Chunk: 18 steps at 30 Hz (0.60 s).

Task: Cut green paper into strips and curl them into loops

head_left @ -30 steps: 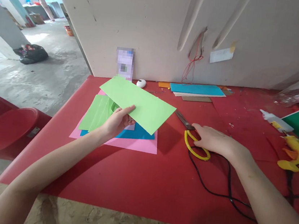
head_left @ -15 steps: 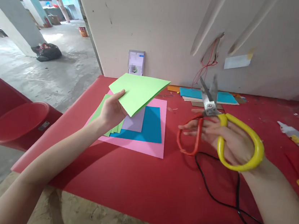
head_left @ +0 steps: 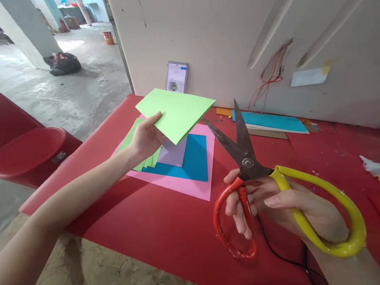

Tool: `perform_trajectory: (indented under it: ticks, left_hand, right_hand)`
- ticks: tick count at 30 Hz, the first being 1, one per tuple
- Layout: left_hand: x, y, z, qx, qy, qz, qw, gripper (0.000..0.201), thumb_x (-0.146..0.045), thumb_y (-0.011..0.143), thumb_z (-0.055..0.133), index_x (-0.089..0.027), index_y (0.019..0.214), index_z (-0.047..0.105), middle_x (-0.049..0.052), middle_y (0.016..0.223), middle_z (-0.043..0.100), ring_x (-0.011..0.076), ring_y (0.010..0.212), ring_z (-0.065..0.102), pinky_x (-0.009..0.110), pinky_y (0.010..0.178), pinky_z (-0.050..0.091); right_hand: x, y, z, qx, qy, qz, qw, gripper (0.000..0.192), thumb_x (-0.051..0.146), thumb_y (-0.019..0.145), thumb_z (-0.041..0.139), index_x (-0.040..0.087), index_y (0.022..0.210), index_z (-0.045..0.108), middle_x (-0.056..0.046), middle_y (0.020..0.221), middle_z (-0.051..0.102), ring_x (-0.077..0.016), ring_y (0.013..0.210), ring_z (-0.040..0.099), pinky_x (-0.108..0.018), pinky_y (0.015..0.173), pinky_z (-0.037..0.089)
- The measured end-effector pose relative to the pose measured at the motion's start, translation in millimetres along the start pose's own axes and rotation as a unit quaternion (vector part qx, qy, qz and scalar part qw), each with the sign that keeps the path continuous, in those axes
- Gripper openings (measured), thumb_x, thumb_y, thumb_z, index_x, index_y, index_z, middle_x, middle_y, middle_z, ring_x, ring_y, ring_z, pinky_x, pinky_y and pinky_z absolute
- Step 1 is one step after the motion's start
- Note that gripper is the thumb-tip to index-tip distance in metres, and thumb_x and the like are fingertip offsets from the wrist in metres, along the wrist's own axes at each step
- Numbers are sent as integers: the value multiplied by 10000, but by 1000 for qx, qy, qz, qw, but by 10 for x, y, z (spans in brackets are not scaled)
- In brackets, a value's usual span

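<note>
Two hands work: our left hand pinches the green sheet above the desk's far-left corner; our right hand grips the scissors, blades spread toward it.

Grey wall, concrete floor, red table

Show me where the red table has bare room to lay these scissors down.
Bare red table lies along the near edge, between the pink sheet and the black cable. The left holds stacked paper; the far right has a glue bottle and scraps.
</note>
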State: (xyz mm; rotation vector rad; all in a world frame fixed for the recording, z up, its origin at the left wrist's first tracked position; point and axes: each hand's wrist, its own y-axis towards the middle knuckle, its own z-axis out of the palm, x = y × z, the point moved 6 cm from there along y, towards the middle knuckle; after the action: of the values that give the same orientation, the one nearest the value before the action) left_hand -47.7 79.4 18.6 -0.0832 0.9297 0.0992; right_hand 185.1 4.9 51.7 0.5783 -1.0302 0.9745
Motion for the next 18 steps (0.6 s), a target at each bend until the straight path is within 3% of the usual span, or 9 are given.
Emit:
perform_trajectory:
  ticks: [8,18]
  left_hand:
    - [6,-11,18,8,-2,2,1000,173,-255,777,595,-175,923,641,22,969,689,174,937,639,237,709,498]
    - [12,-13,9,7,0,-7,1000,211,-258,778,596,-163,965,625,16,924,693,152,832,656,229,654,511]
  right_hand:
    - [-18,6,2,26,6,6,1000,361,174,742,435,184,1094,511,-92,905,674,-241,706,664,-380,548,541]
    - [10,3,38,-28,0,58,998,389,149,707,426,186,1091,476,-53,843,665,-228,685,667,-347,519,517]
